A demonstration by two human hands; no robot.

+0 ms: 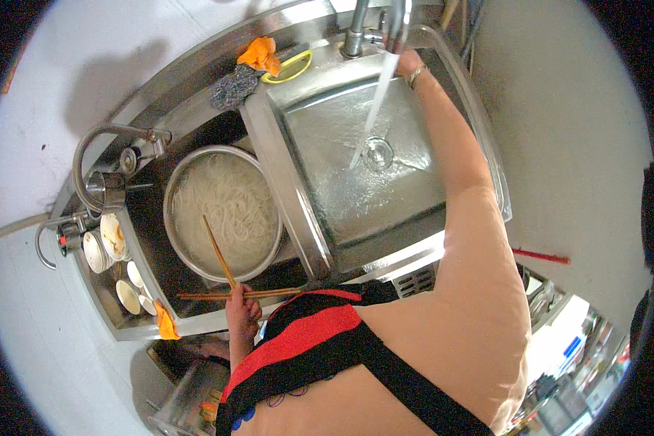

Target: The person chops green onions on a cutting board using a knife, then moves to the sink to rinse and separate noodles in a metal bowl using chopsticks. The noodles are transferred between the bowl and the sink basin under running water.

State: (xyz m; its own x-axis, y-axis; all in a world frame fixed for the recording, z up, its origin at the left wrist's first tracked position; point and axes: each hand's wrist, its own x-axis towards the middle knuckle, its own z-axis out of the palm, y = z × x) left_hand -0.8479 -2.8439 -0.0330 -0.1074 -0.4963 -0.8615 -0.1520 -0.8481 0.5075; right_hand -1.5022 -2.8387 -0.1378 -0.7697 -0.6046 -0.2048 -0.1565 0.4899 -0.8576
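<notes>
My left hand (243,312) is closed around a long wooden chopstick (218,252), whose far end reaches over a round metal pot (168,218). Pale noodles (234,210) lie in cloudy liquid inside the pot, which stands in the middle sink basin. Other long sticks (207,297) run crosswise at the same hand; whether they are gripped or only touched is unclear. My right hand (410,62) is up by the chrome faucet (398,27), a bracelet or watch on its wrist. Its fingers are mostly hidden behind the spout and running water (379,98). That stream falls into the right basin (354,218).
An orange cloth (260,54), a steel scouring pad (234,87) and a yellow-rimmed item (289,68) sit on the back ledge. Used bowls (111,237) stand in the left basin, with another orange cloth (167,321) over its edge. A curved faucet (82,163) rises behind.
</notes>
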